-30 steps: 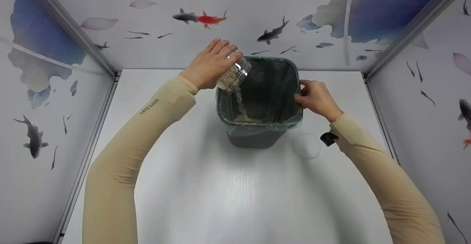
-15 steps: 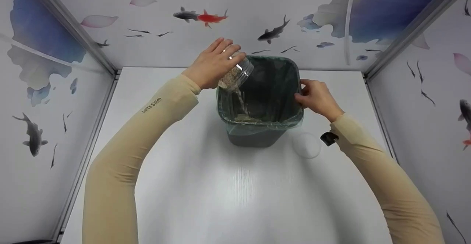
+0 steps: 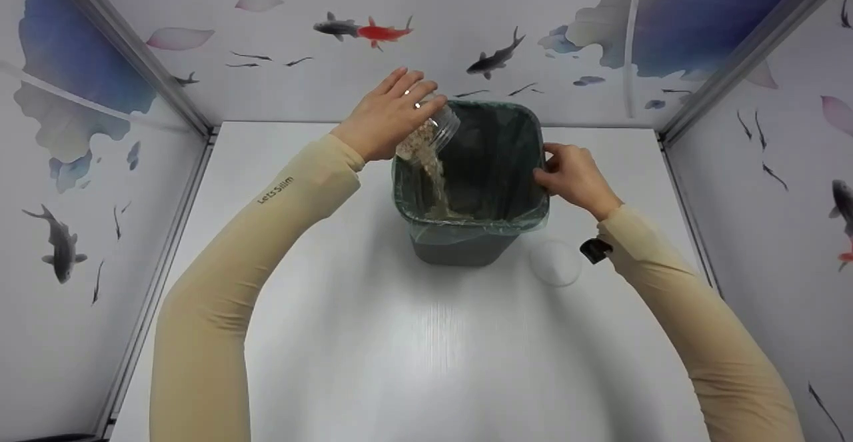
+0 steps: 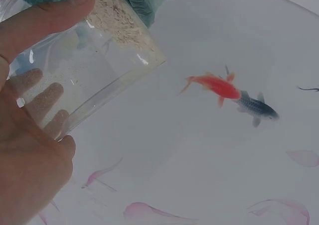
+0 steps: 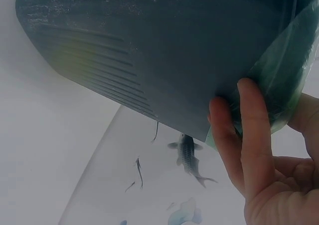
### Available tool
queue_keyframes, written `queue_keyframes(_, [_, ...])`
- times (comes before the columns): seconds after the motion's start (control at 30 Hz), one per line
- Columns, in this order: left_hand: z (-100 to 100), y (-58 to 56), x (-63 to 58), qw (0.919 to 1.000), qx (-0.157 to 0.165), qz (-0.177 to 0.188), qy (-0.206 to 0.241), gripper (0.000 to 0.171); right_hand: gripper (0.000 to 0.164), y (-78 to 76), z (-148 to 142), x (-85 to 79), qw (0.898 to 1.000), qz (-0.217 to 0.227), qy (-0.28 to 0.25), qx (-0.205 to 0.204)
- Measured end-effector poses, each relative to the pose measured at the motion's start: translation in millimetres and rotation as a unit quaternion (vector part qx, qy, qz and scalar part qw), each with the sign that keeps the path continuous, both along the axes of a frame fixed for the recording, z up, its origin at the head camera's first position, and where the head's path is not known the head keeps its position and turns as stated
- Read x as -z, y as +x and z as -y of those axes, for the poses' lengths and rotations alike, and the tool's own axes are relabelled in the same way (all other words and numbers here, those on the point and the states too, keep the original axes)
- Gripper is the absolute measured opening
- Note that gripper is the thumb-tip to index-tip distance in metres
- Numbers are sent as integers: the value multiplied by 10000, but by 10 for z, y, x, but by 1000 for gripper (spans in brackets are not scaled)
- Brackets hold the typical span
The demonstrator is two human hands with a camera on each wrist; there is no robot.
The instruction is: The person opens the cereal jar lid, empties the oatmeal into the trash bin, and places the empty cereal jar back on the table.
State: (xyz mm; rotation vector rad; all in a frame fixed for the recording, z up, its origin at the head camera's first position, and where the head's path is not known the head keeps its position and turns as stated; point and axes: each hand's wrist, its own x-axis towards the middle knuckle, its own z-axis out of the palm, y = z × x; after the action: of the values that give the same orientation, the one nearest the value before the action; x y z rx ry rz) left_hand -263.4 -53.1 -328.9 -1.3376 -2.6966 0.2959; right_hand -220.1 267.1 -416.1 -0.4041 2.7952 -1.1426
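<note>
grey beneath a green liner, the bin stood on a white table. we saw the left hand grip a clear jar, fingers and thumb round its sides, its tilted mouth over the bin's left part, pale flakes pouring in. opposite, we saw the right hand pinch the lined rim.

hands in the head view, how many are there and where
2: the left hand grips the tilted jar over the left edge of the lined bin; the right hand holds its right side. None seem hidden.
</note>
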Motion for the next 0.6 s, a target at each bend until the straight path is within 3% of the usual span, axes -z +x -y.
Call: queue_keyframes(0.6, [-30, -12, -12, 10000, -13, 29, -4, 84, 39, 3, 2, -1, 9999, -144, 71, -12])
